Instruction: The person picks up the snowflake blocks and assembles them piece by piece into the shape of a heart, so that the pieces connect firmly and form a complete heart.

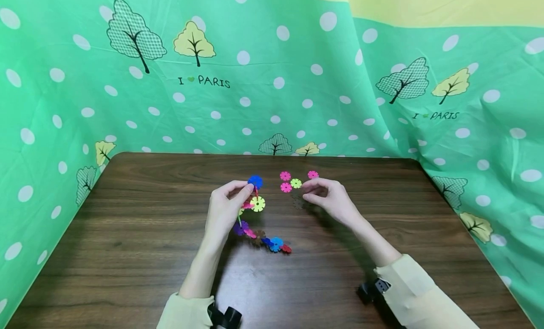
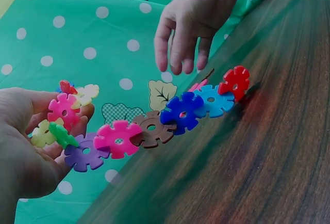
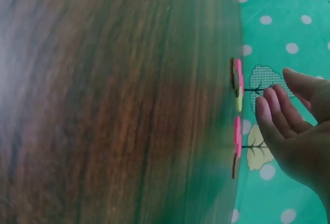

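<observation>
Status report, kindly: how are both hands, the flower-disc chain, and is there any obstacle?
Left hand holds flower-disc chain. Right hand empty, near loose flower discs. No obstacle visible between these two.

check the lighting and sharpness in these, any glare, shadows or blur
Head view: pale glare on the near part of the table, a soft shadow beside the right forearm; left wrist view: a dark streak, shadow or reflection, by the red disc; right wrist view: table grain smeared and soft, pale sheen at the left edge, greenish reflection of the cloth.
</observation>
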Demonstrator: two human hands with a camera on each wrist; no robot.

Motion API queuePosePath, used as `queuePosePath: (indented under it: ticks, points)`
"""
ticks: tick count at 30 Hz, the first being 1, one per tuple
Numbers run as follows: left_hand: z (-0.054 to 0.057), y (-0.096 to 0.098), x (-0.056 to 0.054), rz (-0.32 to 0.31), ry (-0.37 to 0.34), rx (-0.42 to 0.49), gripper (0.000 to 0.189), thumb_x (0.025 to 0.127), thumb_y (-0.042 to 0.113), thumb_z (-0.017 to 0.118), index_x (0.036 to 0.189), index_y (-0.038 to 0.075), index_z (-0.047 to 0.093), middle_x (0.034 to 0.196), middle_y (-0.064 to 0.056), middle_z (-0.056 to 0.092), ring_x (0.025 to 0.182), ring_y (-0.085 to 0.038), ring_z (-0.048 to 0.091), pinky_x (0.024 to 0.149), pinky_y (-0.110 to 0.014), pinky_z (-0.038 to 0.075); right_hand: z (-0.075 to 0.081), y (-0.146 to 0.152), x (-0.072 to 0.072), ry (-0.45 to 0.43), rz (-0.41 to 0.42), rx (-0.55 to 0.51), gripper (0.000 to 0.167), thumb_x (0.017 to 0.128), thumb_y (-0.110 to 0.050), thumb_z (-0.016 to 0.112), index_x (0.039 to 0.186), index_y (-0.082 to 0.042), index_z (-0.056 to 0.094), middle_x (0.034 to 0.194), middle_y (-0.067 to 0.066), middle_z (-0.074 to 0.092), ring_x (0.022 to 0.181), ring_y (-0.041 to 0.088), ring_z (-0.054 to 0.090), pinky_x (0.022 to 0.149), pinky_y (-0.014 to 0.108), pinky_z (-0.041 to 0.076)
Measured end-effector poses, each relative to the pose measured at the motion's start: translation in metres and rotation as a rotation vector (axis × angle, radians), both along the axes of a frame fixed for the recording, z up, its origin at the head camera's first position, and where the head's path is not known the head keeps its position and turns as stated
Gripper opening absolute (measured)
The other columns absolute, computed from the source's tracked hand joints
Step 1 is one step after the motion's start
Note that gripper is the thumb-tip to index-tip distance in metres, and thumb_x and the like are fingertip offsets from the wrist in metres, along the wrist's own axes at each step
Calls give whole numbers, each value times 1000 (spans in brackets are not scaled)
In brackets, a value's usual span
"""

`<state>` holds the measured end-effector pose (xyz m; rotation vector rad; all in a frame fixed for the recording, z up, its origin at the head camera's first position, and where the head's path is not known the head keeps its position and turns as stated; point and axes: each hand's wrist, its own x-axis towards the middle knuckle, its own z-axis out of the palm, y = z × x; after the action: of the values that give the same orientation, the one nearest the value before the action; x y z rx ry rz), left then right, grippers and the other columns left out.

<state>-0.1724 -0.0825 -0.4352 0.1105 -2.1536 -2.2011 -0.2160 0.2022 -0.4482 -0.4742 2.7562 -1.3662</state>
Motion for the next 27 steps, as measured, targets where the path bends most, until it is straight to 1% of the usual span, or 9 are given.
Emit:
queuePosePath:
  ticks: [6, 13, 16, 21, 27]
  points:
    - [-1, 0, -1, -15, -12, 13, 18, 95, 15, 74, 105, 1, 77, 98, -16, 79, 83, -15, 71, 74, -19, 56, -5, -2, -3, -10, 48, 95, 30, 89, -12, 81, 118, -8, 74, 114, 12, 75, 95, 21, 72, 85, 35, 59]
    - [-1, 1, 0, -29, -26, 71, 18, 95, 11, 73, 107, -2, 76, 94, -10, 80, 80, -9, 72, 75, -22, 60, -6, -8, -6, -19, 74, 213, 33, 86, -14, 84, 118, -11, 75, 116, 8, 75, 101, 26, 71, 91, 46, 59]
    - [-1, 1, 0, -32, -23, 81, 19, 95, 11, 73, 108, -3, 76, 93, -8, 80, 79, -7, 71, 75, -23, 61, -6, -10, -6, -9, 85, 261, 32, 85, -14, 84, 116, -12, 75, 115, 6, 75, 102, 25, 71, 91, 46, 58]
    - [-1, 1, 0, -34, -17, 70, 17, 95, 12, 73, 107, -1, 77, 93, -7, 80, 79, -7, 71, 75, -22, 60, -7, -13, -7, 25, 96, 342, 29, 84, -16, 86, 112, -13, 77, 110, 3, 75, 98, 21, 70, 89, 43, 58]
    - [-2, 0, 1, -37, -18, 73, 18, 95, 12, 73, 107, -1, 77, 92, -6, 80, 80, -7, 71, 76, -23, 61, -7, -14, -6, 41, 111, 397, 25, 84, -14, 86, 108, -13, 78, 106, 4, 74, 95, 21, 69, 86, 42, 56]
